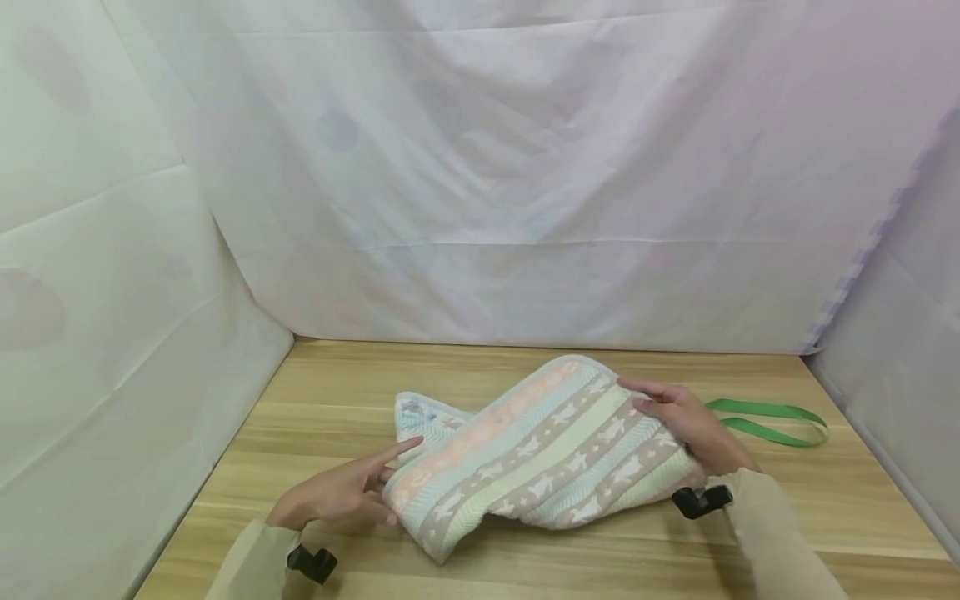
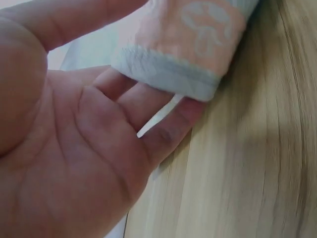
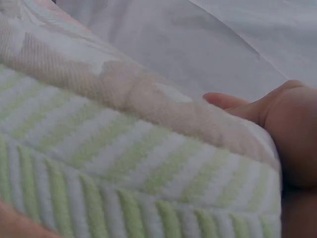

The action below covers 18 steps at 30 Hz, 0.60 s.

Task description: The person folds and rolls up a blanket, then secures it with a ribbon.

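towel: the striped towel [image 1: 555,454] lies loosely folded between my two hands, its left edge over my left fingers and its upper right edge at my right thumb.
left grip: my left hand [image 1: 341,493] is at the towel's left end, fingers extended and spread, three reaching beneath the edge, thumb well apart from them; it is not closed around anything.
right grip: my right hand [image 1: 693,425] pinches the towel's right end, thumb on top and forefinger along the far edge; my other fingers are hidden.
patterned corner: a blue-printed corner [image 1: 426,410] shows behind the towel's left part.
green ribbon: a looped green ribbon [image 1: 765,408] lies right of the towel, with my right hand between them.
tabletop: the wood-grain table [image 1: 315,425] extends under and around the towel.
backdrop: a pale hanging sheet [image 1: 480,283] stands behind the towel.
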{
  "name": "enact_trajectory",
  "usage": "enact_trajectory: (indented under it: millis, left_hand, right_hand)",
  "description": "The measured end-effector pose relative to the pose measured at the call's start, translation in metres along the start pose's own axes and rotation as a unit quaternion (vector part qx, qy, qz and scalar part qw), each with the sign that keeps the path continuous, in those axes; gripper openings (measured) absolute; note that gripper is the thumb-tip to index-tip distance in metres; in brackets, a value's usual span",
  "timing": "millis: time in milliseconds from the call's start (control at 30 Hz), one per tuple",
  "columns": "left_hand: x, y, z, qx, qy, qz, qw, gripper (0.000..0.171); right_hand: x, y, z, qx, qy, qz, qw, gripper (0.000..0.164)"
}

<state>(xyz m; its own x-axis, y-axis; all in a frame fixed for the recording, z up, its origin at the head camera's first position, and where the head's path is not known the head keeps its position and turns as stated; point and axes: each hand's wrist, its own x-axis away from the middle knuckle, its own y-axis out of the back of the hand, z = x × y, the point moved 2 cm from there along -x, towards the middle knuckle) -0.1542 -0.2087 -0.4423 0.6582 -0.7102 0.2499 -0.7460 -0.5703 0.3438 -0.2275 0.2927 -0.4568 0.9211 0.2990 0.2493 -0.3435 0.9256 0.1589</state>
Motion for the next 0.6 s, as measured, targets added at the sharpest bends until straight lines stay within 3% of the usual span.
enact_trajectory:
  millis: [167, 333, 433, 600]
  left_hand:
    - [0.003, -0.004, -0.007, -0.049, 0.016, -0.024, 0.9984, 0.101]
    - [0.004, -0.004, -0.011, -0.135, 0.039, -0.071, 0.9876, 0.096]
    - [0.007, 0.002, -0.019, -0.158, 0.011, -0.077, 0.9843, 0.087]
    - [0.012, 0.018, -0.035, -0.158, -0.066, -0.076, 0.9823, 0.077]
  right_hand:
    - [0.010, 0.013, 0.005, -0.001, 0.042, -0.030, 0.999, 0.059]
    - [0.019, 0.025, 0.005, -0.003, 0.062, -0.048, 0.997, 0.063]
    - [0.025, 0.030, 0.003, -0.012, 0.070, -0.052, 0.996, 0.060]
    - [0.035, 0.038, -0.003, -0.050, 0.106, -0.046, 0.992, 0.056]
